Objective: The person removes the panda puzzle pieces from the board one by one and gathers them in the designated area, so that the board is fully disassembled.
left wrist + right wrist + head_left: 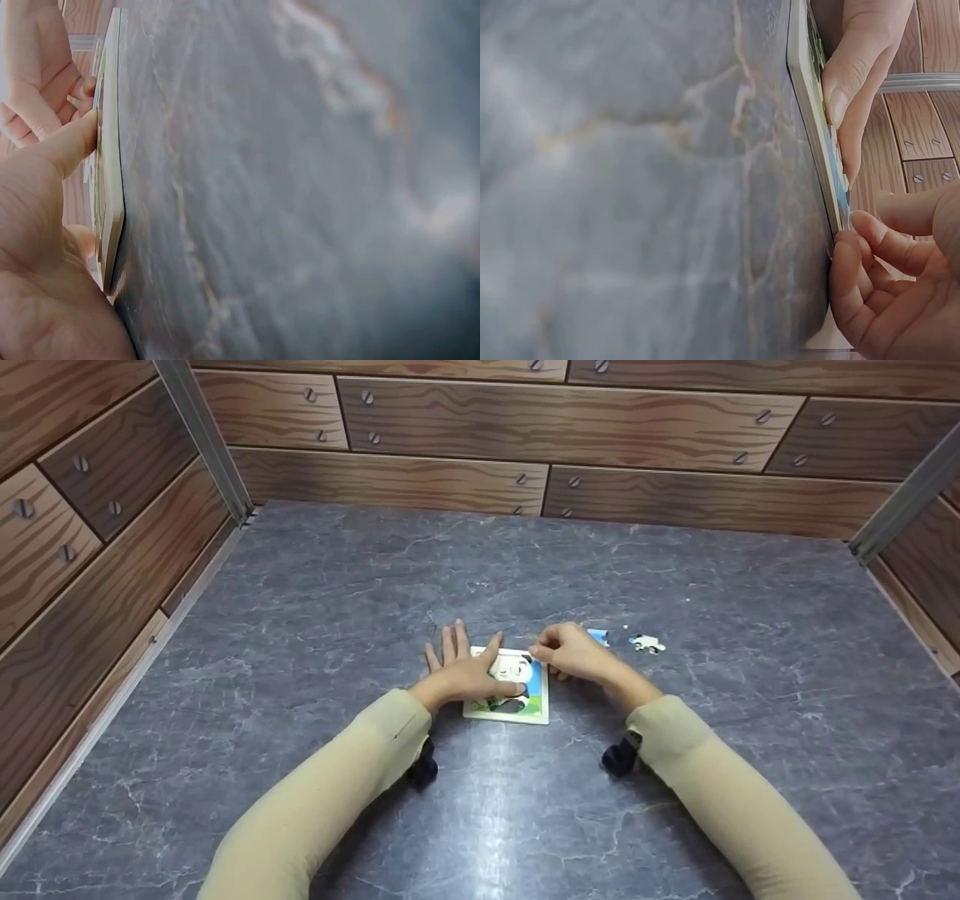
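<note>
Puzzle: a small, thin, pale-rimmed board point(533, 682) lies flat on the table point(337, 585), in front of me and between my hands. Everything below is placed from it.
Print: a black-and-white panda point(513, 669) against blue above and green below, partly covered by my hand; I cannot tell whether it bears lettering, as it is too small.
Left hand: my left hand point(466, 676) is spread, fingers straight. The thumb rests on the puzzle's face, the index finger reaches across its far edge, and the other fingers fan out past its far left corner.
Right hand: my right hand point(576, 652) is at the puzzle's far right corner, fingers curled and tips touching the edge. I cannot tell whether they pinch the rim or a small piece.
Blue piece: a blue piece point(600, 636) lies right of the puzzle, just beyond my right hand and partly hidden by it.
White piece: a white piece point(647, 644) with black marks and a touch of blue lies farther right of the puzzle.
Sleeves: my pale sleeves point(322, 787) come in from the near side of the puzzle, a dark device point(619, 757) under each cuff.
Walls: walls point(570, 424) printed with wood planks and screw heads rise well beyond the puzzle.
</note>
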Motion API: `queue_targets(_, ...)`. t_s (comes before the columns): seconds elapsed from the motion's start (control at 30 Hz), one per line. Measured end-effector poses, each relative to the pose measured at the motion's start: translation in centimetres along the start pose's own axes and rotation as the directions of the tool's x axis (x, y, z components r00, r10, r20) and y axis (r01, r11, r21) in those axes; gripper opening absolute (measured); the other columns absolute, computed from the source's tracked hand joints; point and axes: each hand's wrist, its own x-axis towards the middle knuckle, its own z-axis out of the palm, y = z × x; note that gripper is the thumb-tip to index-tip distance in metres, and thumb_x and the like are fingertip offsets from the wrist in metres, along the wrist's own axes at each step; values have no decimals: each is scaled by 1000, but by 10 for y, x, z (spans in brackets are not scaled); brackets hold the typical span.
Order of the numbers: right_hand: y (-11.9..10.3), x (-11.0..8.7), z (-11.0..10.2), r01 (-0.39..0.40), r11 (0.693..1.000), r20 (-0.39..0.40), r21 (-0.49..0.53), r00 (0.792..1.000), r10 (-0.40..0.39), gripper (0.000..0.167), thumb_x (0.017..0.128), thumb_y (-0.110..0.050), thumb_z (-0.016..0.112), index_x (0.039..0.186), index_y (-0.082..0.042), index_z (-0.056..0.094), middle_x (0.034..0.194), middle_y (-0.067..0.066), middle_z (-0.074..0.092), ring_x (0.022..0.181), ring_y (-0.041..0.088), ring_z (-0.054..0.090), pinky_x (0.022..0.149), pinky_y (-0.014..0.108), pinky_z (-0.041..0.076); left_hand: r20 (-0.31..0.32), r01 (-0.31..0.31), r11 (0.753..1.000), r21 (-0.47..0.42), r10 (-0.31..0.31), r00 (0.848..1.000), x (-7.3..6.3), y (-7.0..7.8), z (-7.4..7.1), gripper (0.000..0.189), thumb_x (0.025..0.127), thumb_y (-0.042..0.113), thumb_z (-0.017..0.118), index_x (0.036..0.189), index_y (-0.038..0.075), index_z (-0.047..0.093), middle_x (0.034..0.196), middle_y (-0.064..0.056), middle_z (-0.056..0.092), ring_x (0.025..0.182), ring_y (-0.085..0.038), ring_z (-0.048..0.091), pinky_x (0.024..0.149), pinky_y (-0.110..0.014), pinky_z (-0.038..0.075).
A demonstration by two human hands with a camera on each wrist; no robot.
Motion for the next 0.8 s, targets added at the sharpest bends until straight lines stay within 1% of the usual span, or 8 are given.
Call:
queue_targets(0.2, -1, 0, 0, 19, 1000, -12, -12, 1000, -20, 20, 92, -18, 57, 88, 1, 63, 65, 8, 56, 50, 14, 53, 45, 26, 45, -1, -1, 1000, -13, 1, 1000, 2, -2, 1, 99, 72, 75, 54, 148, 37, 4, 145, -15, -34, 129, -30, -36, 95, -56, -27)
queue_targets(0.4, 1, 0, 0, 9, 1000, -21, -4, 1000, -9, 19, 91, -17, 58, 90, 1, 64, 65, 8, 57, 51, 14, 54, 46, 26, 47, 1, 8, 1000, 3, -8, 1000, 4, -1, 2, 101, 70, 77, 53, 148, 37, 4, 145, -15, -35, 128, -31, -36, 95, -57, -27)
queue_targets(0.57, 0, -1, -1, -1, 1000, -25, -9, 1000, 1, 16, 90, -16, 60, 88, -1, 64, 65, 7, 57, 51, 14, 53, 44, 26, 45, 1, 10, 1000, 13, -11, 1000, 7, -2, 4, 101, 70, 78, 53, 148, 38, 2, 144, -15, -35, 128, -31, -36, 95, -58, -27)
queue_targets(0.7, 1, 0, 0, 15, 1000, -37, -3, 999, -15, 12, 88, -14, 61, 86, -2, 64, 66, 6, 57, 52, 14, 52, 45, 26, 44, -1, 14, 1000, 22, -14, 1000, 8, -3, 4, 102, 69, 78, 53, 148, 38, 3, 145, -16, -35, 128, -31, -36, 94, -58, -27)
queue_targets(0.8, 1, 0, 1, 45, 999, -54, 10, 998, -44, 10, 86, -10, 63, 86, 0, 63, 68, 6, 57, 54, 14, 52, 46, 25, 46, -4, 15, 1000, 27, -15, 1000, 7, -3, 4, 101, 70, 78, 52, 148, 38, 3, 145, -16, -34, 129, -31, -35, 95, -58, -26)
